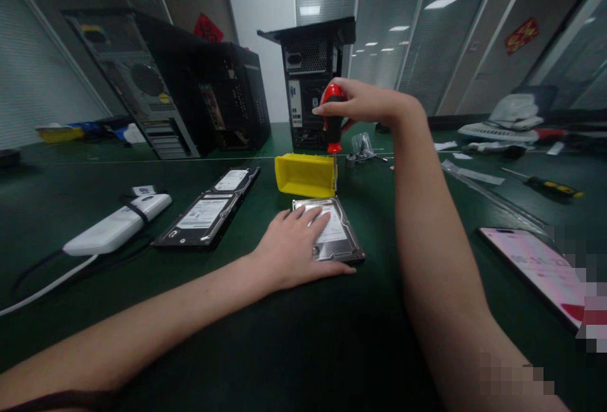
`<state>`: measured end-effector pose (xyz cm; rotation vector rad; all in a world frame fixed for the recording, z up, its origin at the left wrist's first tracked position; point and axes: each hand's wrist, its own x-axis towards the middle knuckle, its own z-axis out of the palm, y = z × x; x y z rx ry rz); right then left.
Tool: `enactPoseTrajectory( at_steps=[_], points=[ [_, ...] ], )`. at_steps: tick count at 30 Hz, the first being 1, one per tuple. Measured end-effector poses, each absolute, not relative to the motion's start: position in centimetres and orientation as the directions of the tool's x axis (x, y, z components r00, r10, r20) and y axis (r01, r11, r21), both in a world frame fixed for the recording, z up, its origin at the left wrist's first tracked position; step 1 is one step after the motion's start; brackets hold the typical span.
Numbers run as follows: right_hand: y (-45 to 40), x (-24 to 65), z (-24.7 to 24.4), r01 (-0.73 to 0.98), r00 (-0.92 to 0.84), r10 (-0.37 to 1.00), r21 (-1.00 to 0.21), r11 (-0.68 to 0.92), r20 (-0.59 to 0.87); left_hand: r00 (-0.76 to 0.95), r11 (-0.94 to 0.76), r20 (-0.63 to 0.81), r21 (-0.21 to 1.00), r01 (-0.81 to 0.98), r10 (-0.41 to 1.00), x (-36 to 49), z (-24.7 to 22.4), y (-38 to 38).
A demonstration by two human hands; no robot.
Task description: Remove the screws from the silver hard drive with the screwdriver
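A silver hard drive (339,244) with a white label lies on the dark green table. Spread over its left part is my left hand (296,244), fingers apart and resting on the label, thumb along the near edge. My right hand (344,105) is closed round the handle of a red and black screwdriver (334,127), held upright. The shaft points down to the drive's far right corner; its tip is too small to make out. Just behind the drive stands a yellow plastic bin (306,175), close to the screwdriver shaft.
Two more hard drives (203,213) lie to the left, beside a white power strip (118,225). Computer cases (313,83) stand at the back. On the right are a phone (535,266), a yellow and black screwdriver (552,187) and plastic strips.
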<state>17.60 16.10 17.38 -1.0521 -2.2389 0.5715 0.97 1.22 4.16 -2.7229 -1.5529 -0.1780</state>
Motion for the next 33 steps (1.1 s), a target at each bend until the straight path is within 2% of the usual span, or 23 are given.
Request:
enactPoseTrajectory(
  at_steps=[7, 13, 25, 33],
  points=[
    [16.2, 17.6, 17.4, 0.529, -0.499, 0.808, -0.627, 0.571, 0.315, 0.787, -0.806, 0.183, 0.198, 0.558, 0.589, 0.4, 6.4, 6.2],
    [16.3, 17.4, 17.4, 0.553, -0.499, 0.803, -0.594, 0.585, 0.326, 0.876, -0.874, 0.142, 0.247, 0.419, 0.461, 1.1, 6.6, 9.7],
    [16.7, 17.4, 17.3, 0.536, -0.499, 0.801, -0.608, 0.585, 0.331, 0.897, -0.898, 0.146, 0.222, 0.381, 0.417, 1.7, 5.6, 9.9],
    [16.6, 17.3, 17.3, 0.557, -0.504, 0.801, -0.588, 0.587, 0.323, 0.885, -0.877, 0.142, 0.273, 0.395, 0.443, 2.0, 5.2, 10.3]
  ],
)
